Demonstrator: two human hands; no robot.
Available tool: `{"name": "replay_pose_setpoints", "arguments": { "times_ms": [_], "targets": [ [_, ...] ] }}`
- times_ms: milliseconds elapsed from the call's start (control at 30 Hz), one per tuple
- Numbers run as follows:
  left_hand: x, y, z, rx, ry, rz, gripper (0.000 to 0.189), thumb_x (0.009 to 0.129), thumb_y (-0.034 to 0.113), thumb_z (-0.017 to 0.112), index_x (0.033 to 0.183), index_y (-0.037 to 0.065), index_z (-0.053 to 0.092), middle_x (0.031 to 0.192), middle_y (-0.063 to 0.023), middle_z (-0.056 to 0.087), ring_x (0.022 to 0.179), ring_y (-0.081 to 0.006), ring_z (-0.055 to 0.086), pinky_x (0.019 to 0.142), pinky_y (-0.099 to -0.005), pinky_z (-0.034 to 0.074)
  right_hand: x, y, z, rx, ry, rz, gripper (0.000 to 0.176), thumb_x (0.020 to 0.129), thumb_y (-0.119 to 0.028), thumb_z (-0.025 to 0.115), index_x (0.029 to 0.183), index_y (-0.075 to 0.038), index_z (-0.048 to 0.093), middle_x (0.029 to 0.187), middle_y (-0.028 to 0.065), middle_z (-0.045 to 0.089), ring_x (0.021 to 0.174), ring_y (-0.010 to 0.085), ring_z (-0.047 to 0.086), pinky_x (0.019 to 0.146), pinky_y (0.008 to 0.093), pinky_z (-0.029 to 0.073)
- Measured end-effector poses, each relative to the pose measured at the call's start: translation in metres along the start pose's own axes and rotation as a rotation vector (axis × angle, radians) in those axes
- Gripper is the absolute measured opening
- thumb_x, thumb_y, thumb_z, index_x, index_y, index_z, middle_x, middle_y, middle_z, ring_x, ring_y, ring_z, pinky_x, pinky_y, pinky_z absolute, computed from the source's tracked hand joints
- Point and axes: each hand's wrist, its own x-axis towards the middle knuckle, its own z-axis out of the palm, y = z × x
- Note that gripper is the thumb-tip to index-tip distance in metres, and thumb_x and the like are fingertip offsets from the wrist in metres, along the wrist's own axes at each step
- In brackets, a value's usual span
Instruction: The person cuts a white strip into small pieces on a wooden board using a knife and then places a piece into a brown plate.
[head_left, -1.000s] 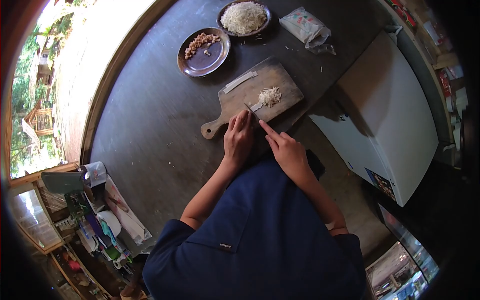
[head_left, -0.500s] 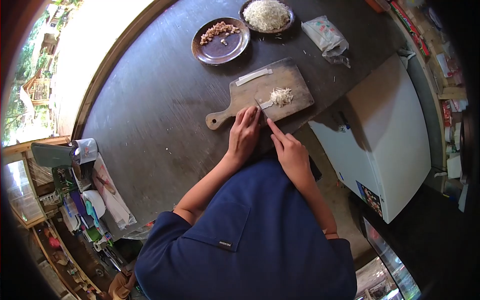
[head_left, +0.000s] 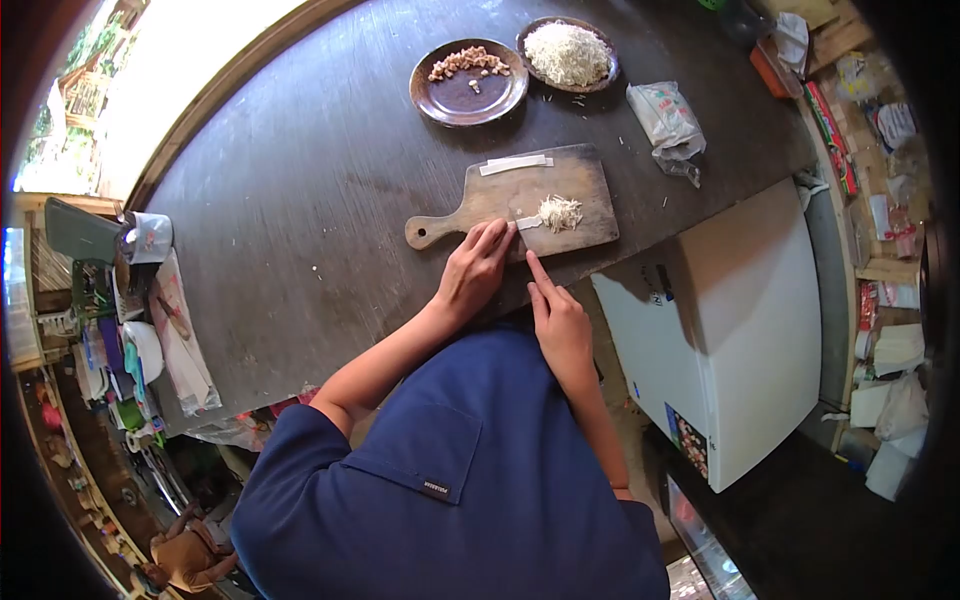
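Observation:
A wooden cutting board point(head_left: 590, 180) with a handle lies on the dark table. A small heap of thin pale shreds point(head_left: 560, 213) sits on its right half, beside a short pale strip point(head_left: 528, 223). Longer white strips point(head_left: 516, 164) rest along the board's far edge. My left hand point(head_left: 474, 266) presses its bent fingertips down on the strip's left end at the near edge. In my right hand point(head_left: 561, 325) is a knife point(head_left: 519, 232), index finger stretched along it. The narrow blade crosses the strip close to my left fingertips; the handle is mostly hidden by the hand.
Behind the board stand a brown plate point(head_left: 432, 102) with chopped brown pieces and a dish heaped with pale shreds point(head_left: 568, 54). A plastic packet point(head_left: 667, 120) lies to their right. A white chest-like appliance point(head_left: 740, 300) adjoins the table's right edge. Utensils crowd the left edge.
The view has turned and shifted a little, so the table items appear displaced. Both hands stay at the board's near edge, the knife still at the strip.

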Motion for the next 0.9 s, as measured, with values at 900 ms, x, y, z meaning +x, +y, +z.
{"name": "replay_pose_setpoints", "arguments": {
  "times_ms": [900],
  "targets": [
    [-0.007, 0.004, 0.006, 0.060, 0.041, 0.000, 0.049, 0.085, 0.010, 0.062, 0.130, -0.010, 0.064, 0.126, -0.0156, 0.063, 0.123, -0.0283, 0.061, 0.107, -0.0347, 0.053, 0.010, -0.014, -0.008, 0.001, -0.092, 0.068, 0.047, 0.112, -0.025, 0.055, 0.158, -0.026, 0.053, 0.112, 0.0263, 0.074, 0.100, 0.0443, 0.073, 0.083, 0.0477, 0.056]
  ]
}}
